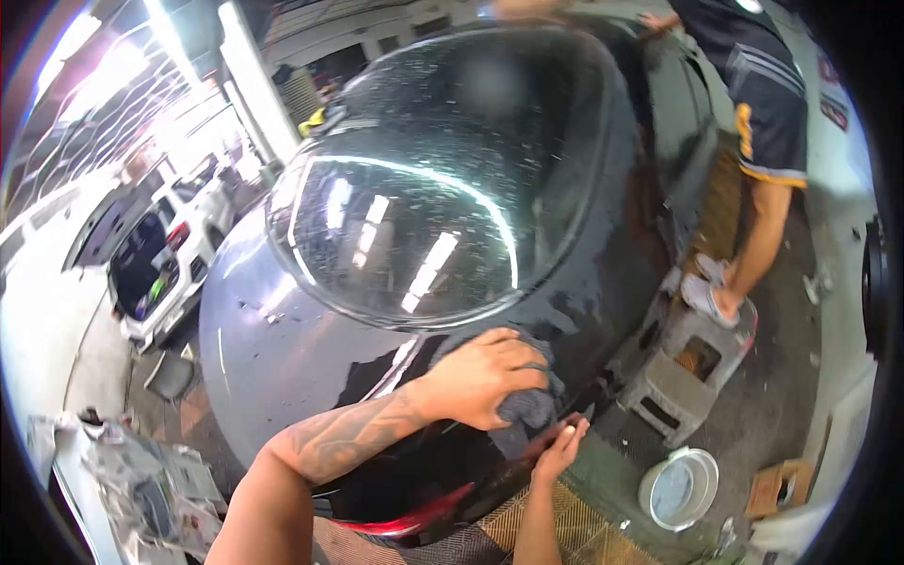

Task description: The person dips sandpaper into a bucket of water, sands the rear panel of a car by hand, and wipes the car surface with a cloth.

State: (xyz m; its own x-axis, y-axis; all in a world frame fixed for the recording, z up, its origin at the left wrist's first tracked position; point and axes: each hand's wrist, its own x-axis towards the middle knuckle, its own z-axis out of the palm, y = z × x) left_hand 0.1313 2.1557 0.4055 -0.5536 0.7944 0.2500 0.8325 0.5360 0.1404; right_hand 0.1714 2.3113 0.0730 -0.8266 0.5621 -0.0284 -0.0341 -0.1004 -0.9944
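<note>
My left hand (490, 379), at the end of a tattooed forearm, presses a dark grey cloth (529, 407) onto the rear of a black car (377, 480). Its fingers are bent over the bunched cloth, which sticks out on both sides. Just below and to the right, my right hand (559, 454) rests at the car's rear corner with its fingers stretched out. Whether it touches the cloth's lower edge I cannot tell. Wet patches and droplets mark the paint, and the rear window (414, 235) above is spotted with water. A red tail light (414, 523) shows below my left forearm.
On the right, another person (767, 104) stands on a grey step stool (673, 381), one hand on the car roof. A white bucket (678, 488) and a cardboard box (780, 488) sit on the floor. A white car (174, 235) with its tailgate raised stands at left.
</note>
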